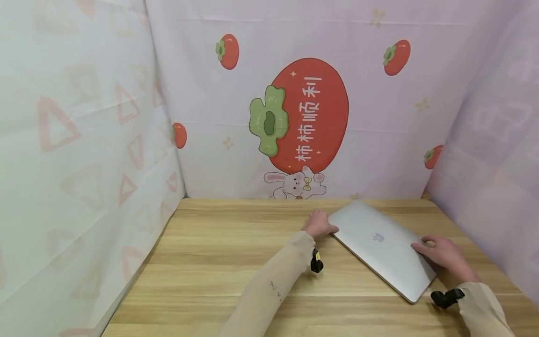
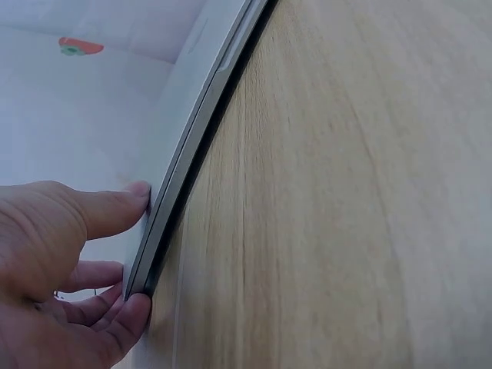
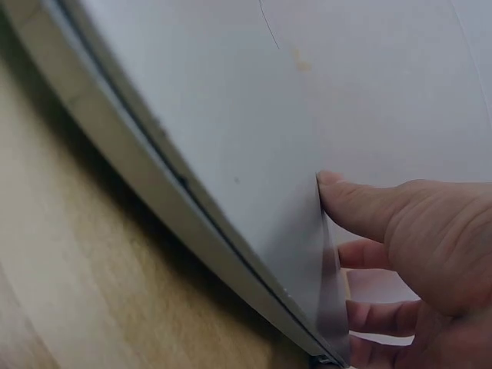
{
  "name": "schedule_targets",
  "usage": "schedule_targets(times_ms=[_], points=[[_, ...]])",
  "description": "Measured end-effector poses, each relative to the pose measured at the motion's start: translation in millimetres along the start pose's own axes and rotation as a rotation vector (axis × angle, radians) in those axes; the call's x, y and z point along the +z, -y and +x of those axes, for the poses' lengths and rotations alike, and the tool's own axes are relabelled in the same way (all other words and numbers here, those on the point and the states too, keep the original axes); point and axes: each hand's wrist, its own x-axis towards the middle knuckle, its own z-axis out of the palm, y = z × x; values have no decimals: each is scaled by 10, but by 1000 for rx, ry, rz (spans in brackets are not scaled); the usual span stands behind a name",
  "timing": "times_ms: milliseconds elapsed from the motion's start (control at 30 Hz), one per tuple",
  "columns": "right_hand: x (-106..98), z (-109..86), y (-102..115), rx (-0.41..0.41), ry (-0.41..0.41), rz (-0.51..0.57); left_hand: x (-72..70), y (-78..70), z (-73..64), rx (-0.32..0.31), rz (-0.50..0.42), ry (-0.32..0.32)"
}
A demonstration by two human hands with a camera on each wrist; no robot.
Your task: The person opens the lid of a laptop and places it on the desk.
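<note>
A closed silver laptop [image 1: 379, 252] lies askew on the right half of the wooden table, a dark logo on its lid. My left hand [image 1: 319, 223] grips its left corner. In the left wrist view the thumb [image 2: 115, 209] presses the lid while a fingertip [image 2: 138, 307] reaches the underside at the corner. My right hand [image 1: 444, 252] holds the laptop's right edge. The right wrist view has that thumb [image 3: 357, 204] on the lid's edge, the other fingers along the side, their tips partly hidden behind the laptop.
The wooden table [image 1: 202, 271] extends left of the laptop and in front of it. Patterned cloth hangs as a back wall [image 1: 210, 159], a left wall [image 1: 92, 196] and a right wall [image 1: 492, 154]. The right wall stands close to my right hand.
</note>
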Motion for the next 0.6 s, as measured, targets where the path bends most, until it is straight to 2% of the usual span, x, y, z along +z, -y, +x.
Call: schedule_targets(times_ms=[267, 600], points=[[16, -5, 48, -25, -16, 7, -31, 48, -51, 16, 6, -2], [51, 60, 136, -39, -13, 5, -130, 153, -41, -14, 28, 14]])
